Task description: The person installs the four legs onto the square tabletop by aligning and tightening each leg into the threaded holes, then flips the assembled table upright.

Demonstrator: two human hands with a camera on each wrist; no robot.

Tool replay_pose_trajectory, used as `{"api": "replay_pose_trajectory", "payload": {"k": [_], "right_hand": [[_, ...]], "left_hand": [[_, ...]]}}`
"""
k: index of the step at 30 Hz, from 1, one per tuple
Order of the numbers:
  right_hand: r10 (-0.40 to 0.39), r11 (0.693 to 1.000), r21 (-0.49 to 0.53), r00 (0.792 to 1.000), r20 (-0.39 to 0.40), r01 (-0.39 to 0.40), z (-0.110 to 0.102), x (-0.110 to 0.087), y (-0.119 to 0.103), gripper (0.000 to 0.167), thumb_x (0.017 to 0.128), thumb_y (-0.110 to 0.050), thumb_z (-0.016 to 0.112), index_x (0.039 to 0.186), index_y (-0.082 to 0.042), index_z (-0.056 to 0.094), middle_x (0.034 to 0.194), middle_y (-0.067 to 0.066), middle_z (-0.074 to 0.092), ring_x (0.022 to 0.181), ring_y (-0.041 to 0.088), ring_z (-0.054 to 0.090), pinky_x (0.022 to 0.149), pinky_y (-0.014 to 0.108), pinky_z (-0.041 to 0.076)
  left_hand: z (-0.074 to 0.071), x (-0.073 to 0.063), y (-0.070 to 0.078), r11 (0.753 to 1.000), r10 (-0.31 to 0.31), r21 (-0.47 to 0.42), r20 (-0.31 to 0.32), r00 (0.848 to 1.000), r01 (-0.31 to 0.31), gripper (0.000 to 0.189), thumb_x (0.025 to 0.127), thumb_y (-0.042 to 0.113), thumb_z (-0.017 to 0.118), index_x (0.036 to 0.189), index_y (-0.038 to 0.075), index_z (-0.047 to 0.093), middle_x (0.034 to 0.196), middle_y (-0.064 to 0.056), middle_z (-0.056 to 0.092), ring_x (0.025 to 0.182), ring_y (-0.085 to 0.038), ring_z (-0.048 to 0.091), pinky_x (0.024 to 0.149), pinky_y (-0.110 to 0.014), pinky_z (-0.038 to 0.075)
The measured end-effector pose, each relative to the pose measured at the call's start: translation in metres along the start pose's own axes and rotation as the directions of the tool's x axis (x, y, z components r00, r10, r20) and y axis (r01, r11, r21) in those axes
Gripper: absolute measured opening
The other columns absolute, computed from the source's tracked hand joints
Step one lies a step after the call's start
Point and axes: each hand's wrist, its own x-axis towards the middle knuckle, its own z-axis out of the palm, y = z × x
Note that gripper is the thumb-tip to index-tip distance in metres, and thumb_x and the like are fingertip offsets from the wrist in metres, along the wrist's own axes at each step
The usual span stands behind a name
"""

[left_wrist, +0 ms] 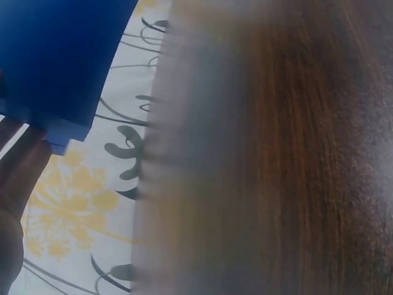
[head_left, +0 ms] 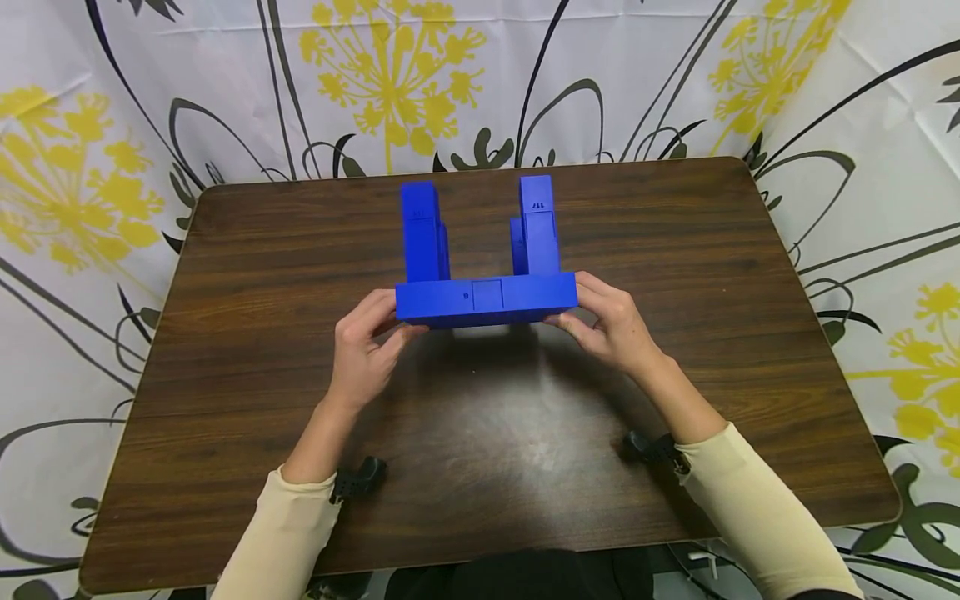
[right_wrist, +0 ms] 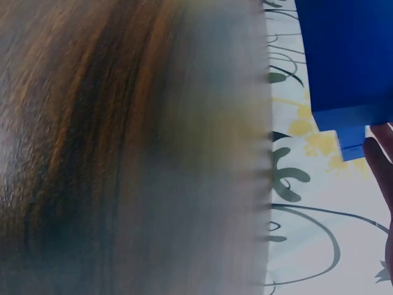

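Note:
A solid blue U-shaped piece (head_left: 480, 302) is held above the table, its long bar facing the person and two thick arms pointing away. Small dark marks show on the bar and arms; what they say is too small to tell. My left hand (head_left: 369, 343) grips the bar's left end, thumb at the near lower edge. At the opposite end, my right hand (head_left: 611, 325) pinches the bar in the same way. Each wrist view catches a blue corner of the piece (left_wrist: 58, 61) (right_wrist: 350, 58) and part of the fingers; the fingertips behind the bar are hidden.
Beneath the hands lies a dark wood-grain table (head_left: 247, 367), with a shadow under the piece. A white curtain (head_left: 240, 75) with yellow flowers and dark stems surrounds its back and sides. Black straps with small devices (head_left: 366, 477) sit at both wrists. Cables (head_left: 705, 567) hang by the near edge.

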Motion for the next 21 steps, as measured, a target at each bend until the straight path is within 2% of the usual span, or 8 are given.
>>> {"api": "replay_pose_trajectory", "payload": {"k": [4,10,13,15,21], "right_hand": [[0.067,0.995,0.079,0.998,0.0,-0.066,0.001,0.002,-0.003,0.043,0.072,0.011,0.081,0.112,0.0,0.07,0.111,0.01,0.068,0.102,0.022,0.065,0.087,0.03,0.052],[0.187,0.967,0.171,0.982,0.013,-0.187,-0.001,0.004,-0.009,0.037,0.077,0.014,0.075,0.112,0.003,0.07,0.104,0.01,0.069,0.093,0.022,0.069,0.076,0.038,0.057],[0.262,0.949,0.177,0.965,0.012,-0.26,-0.002,0.007,-0.015,0.035,0.079,0.016,0.072,0.113,0.007,0.068,0.1,0.015,0.07,0.087,0.024,0.069,0.07,0.04,0.058],[0.306,0.935,0.183,0.952,0.013,-0.304,-0.002,0.009,-0.017,0.035,0.08,0.016,0.07,0.114,0.01,0.067,0.098,0.018,0.069,0.086,0.026,0.069,0.068,0.037,0.058],[0.431,0.875,0.235,0.902,0.018,-0.423,0.0,0.006,-0.013,0.033,0.086,0.009,0.069,0.118,0.004,0.068,0.1,0.015,0.071,0.085,0.022,0.068,0.068,0.031,0.057]], "left_hand": [[-0.001,0.002,0.003,0.999,-0.028,-0.023,0.005,1.0,0.028,0.034,0.074,-0.02,0.073,0.106,-0.009,0.069,0.098,-0.018,0.067,0.093,-0.019,0.066,0.081,-0.03,0.055],[-0.003,0.001,0.0,0.999,-0.049,-0.004,0.006,0.999,0.049,0.032,0.076,-0.017,0.074,0.107,-0.008,0.07,0.091,-0.016,0.067,0.082,-0.02,0.065,0.075,-0.026,0.056],[-0.003,0.002,0.001,0.998,-0.061,0.003,0.003,0.998,0.061,0.03,0.077,-0.015,0.074,0.106,-0.01,0.069,0.086,-0.016,0.065,0.077,-0.017,0.061,0.071,-0.02,0.053],[-0.002,0.004,0.007,0.997,-0.076,0.003,-0.002,0.997,0.076,0.027,0.077,-0.015,0.074,0.103,-0.012,0.068,0.083,-0.017,0.064,0.074,-0.017,0.059,0.069,-0.017,0.051],[-0.002,0.006,0.01,0.99,-0.138,-0.003,0.007,0.99,0.138,0.021,0.081,-0.014,0.072,0.102,-0.014,0.068,0.081,-0.017,0.064,0.07,-0.014,0.059,0.058,-0.018,0.047]]}}
